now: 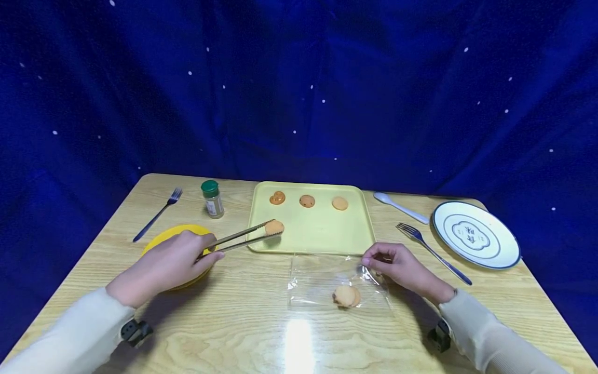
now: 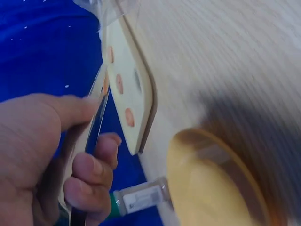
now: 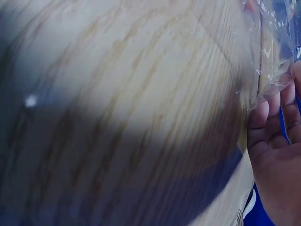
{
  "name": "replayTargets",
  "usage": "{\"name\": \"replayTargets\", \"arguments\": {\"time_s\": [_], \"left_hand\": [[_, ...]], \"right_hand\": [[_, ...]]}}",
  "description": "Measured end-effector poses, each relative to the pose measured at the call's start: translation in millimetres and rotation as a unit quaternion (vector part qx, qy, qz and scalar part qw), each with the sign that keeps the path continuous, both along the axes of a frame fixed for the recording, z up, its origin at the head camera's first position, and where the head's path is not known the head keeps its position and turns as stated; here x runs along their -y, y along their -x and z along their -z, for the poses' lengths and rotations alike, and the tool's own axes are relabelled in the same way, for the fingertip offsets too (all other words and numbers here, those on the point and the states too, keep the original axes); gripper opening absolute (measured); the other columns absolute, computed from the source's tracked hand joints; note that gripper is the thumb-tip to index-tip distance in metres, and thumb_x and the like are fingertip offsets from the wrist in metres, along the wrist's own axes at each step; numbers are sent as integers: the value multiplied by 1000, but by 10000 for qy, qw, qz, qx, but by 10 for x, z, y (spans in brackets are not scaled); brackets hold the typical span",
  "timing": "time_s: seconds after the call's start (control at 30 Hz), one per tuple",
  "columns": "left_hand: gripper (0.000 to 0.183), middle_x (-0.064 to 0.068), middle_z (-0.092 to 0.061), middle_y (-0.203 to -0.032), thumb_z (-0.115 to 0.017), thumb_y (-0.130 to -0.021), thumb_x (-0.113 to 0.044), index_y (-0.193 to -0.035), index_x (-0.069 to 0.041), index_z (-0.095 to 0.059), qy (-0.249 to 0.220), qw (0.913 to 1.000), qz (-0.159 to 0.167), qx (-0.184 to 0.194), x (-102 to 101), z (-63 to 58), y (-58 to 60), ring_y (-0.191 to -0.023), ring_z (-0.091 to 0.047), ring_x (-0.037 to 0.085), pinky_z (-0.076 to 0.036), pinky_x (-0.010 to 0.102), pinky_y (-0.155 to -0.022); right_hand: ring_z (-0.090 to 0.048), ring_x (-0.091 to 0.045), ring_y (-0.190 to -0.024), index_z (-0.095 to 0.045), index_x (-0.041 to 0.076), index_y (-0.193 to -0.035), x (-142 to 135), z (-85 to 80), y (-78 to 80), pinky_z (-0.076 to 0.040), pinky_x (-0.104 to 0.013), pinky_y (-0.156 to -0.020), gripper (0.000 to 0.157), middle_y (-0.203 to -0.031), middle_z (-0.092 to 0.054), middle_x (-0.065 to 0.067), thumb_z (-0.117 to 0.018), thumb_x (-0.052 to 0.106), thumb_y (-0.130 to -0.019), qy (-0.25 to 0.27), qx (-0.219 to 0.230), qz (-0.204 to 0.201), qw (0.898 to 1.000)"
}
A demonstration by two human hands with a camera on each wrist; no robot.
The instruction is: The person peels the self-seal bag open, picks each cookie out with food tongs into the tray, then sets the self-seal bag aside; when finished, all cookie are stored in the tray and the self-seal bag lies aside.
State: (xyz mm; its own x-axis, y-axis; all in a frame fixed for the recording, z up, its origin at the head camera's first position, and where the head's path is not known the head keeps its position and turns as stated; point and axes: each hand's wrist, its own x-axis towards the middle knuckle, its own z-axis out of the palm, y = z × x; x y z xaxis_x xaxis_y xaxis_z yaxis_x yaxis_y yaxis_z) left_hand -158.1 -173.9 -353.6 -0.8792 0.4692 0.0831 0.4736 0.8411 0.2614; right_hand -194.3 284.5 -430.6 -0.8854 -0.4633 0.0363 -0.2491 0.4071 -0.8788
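Note:
My left hand [image 1: 175,262] grips a pair of metal tongs [image 1: 240,239], seen close up in the left wrist view. Between the tong tips is a round cookie [image 1: 274,227], over the front left part of the pale yellow tray [image 1: 322,228]. Along the tray's back lie a pretzel-shaped cookie [image 1: 277,198], a cookie with dark specks [image 1: 307,201] and a plain round cookie [image 1: 340,203]. My right hand [image 1: 402,267] pinches the upper right corner of a clear plastic bag [image 1: 313,280] in front of the tray. Overlapping cookies [image 1: 345,295] show inside the bag.
A yellow plate [image 1: 161,237] sits partly under my left hand. Behind it are a green-capped shaker [image 1: 213,200] and a fork [image 1: 156,215]. To the right lie a white spoon [image 1: 402,208], another fork [image 1: 436,254] and a blue-rimmed white plate [image 1: 500,246].

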Motion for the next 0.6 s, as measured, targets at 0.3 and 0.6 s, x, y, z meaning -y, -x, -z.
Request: {"name": "replayTargets", "arguments": {"time_s": [0.3, 0.6], "left_hand": [[26, -1, -48, -63, -58, -97, -31, -83, -10, -60, 16, 9970, -523, 577, -166, 131, 239, -54, -43, 11, -32, 26, -49], [26, 1, -50, -65, -59, -97, -32, -86, -8, -62, 92, 9931, -713, 922, -224, 248, 316, -56, -45, 13, -33, 27, -50]], "right_hand": [[-50, -1, -66, -68, 3, -96, 18, -7, -7, -43, -22, -55, 14, -82, -64, -3, -64, 16, -93, 45, 54, 4, 10000], [-50, -4, -63, -68, 5, -97, 1, -16, -34, -44, -23, -52, 15, -81, -62, -2, -64, 19, -93, 21, 277, 114, 9995]]}}
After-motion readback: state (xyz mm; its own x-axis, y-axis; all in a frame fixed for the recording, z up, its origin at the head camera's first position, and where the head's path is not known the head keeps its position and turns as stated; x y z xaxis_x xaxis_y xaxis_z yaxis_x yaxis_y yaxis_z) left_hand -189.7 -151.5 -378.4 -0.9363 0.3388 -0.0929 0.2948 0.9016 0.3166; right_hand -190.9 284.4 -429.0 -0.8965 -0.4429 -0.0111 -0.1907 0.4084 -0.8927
